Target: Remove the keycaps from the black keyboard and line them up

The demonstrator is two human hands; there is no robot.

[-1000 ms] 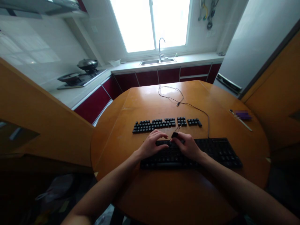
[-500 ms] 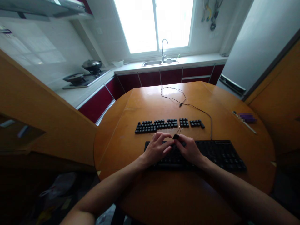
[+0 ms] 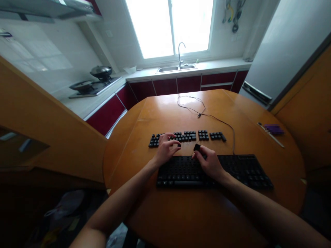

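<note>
A black keyboard (image 3: 181, 172) lies across the table in front of me, its upper key rows looking stripped on the left side. Between thumb and finger of my left hand (image 3: 167, 148) is a small black keycap (image 3: 179, 145), held just past the keyboard's back edge. Over the keyboard's middle, my right hand (image 3: 209, 162) pinches the dark handle of a keycap puller (image 3: 197, 147), whose thin wires barely show. Behind both hands stand rows of loose black keycaps (image 3: 190, 136), sorted in groups; my left fingers partly cover the left group.
The keyboard's cable (image 3: 219, 120) loops over the far part of the round wooden table (image 3: 160, 113). A thin brush-like stick (image 3: 271, 135) and a blurred purple item (image 3: 274, 129) lie at the right. Beyond are a counter with a sink (image 3: 168, 69) and a stove with pans (image 3: 82, 86).
My left hand has moved left and away from the puller, now with a keycap in its fingers. My right hand has stayed nearly in place, still gripping the puller.
</note>
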